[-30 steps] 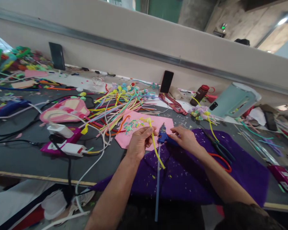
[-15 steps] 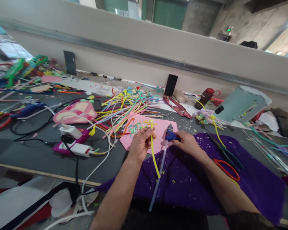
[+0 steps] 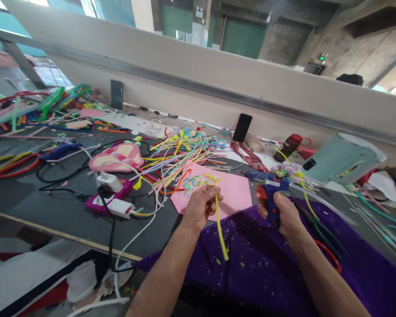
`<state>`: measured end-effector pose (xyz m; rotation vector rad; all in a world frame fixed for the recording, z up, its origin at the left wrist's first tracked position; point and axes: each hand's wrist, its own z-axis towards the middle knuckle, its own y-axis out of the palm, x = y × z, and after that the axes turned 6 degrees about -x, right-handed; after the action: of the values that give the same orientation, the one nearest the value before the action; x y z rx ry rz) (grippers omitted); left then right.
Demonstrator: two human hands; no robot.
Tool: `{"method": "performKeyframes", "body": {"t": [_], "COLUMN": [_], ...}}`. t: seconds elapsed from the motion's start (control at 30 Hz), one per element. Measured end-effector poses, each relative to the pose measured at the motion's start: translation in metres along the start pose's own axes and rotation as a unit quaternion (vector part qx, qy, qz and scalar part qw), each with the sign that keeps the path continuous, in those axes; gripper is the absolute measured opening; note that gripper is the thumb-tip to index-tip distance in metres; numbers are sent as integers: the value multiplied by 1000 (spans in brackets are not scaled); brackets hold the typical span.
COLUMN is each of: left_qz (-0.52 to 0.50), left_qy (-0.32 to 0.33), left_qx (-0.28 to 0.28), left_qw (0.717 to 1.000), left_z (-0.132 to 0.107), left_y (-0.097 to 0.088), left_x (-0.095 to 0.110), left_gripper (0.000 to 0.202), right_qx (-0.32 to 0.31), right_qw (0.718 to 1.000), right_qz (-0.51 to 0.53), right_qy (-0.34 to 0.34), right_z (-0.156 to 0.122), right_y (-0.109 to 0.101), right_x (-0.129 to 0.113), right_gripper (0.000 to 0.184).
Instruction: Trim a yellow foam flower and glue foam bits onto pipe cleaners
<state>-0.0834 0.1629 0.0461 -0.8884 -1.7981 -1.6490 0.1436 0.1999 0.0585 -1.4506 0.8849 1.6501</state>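
Between the thumb and fingers of my left hand (image 3: pixel 199 207) is a yellow pipe cleaner (image 3: pixel 221 233), its long end hanging down toward me. At its top are short yellow pieces and a pale tip. My right hand (image 3: pixel 282 213) grips a blue glue gun (image 3: pixel 271 189) by the handle, nozzle pointing left, with a clear glue stick (image 3: pixel 320 203) trailing out of its back. Under and beyond my left hand lies a pink sheet (image 3: pixel 236 191) with small cut green and yellow bits (image 3: pixel 193 182) on it.
A purple cloth (image 3: pixel 251 264) covers the near edge, with dark-handled pliers (image 3: pixel 323 231) on it. Bundled pipe cleaners (image 3: pixel 185 152) lie behind. On the left are a magenta power strip (image 3: pixel 92 202) with cables and another glue gun (image 3: pixel 61 150). A phone (image 3: pixel 242 127) leans at the back.
My right hand has lifted the glue gun and turned it, so its nozzle points left instead of away from me. The view has shifted slightly; my left hand still pinches the pipe cleaner.
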Motion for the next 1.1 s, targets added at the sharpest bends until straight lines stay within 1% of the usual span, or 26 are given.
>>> {"method": "performKeyframes", "body": {"t": [0.13, 0.23, 0.4, 0.53, 0.8, 0.93, 1.1], "left_qz": [9, 10, 24, 29, 39, 48, 59], "left_qy": [-13, -19, -25, -35, -42, -43, -54], "left_qx": [0, -3, -8, -2, 8, 2, 4], "left_qw": [1000, 1000, 999, 999, 998, 998, 997], "left_z": [1, 2, 2, 2, 2, 2, 2], "left_y": [0, 0, 2, 3, 4, 4, 4], "left_x": [-2, -4, -7, -8, -9, -9, -9], "left_gripper": [28, 28, 27, 28, 30, 30, 31], "right_qx": [-42, -57, -54, -36, -21, -21, -26], "right_qw": [991, 981, 969, 957, 943, 935, 932], "right_qz": [-123, -179, -237, -286, -330, -354, -360], "right_qy": [-33, -52, -45, -35, -19, -23, -30], "right_z": [-13, -19, -25, -28, -28, -28, -27], "right_y": [17, 23, 21, 19, 18, 18, 19], "right_x": [-6, -3, 10, 15, 17, 17, 17], "right_gripper": [45, 49, 51, 41, 40, 42, 42]}}
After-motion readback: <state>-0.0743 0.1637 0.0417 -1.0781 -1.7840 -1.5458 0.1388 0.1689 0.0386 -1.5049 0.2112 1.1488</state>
